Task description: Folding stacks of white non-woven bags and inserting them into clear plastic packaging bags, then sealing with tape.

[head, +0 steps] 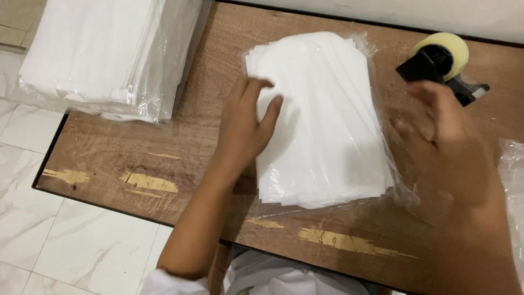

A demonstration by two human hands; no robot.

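A stack of white sheets in a clear plastic bag (322, 120) lies on the brown wooden table (125, 147). My left hand (245, 125) rests flat on the stack's left edge with its fingers spread. My right hand (447, 142) hovers, blurred, just right of the stack with fingers apart and nothing in it. A tape dispenser with a roll of clear tape (442, 60) sits behind my right hand.
A larger pile of bagged white sheets (103, 54) sits at the table's far left corner and overhangs the edge. More clear plastic (513, 180) shows at the right edge. The table's near edge is chipped, with white tiled floor (65, 246) below.
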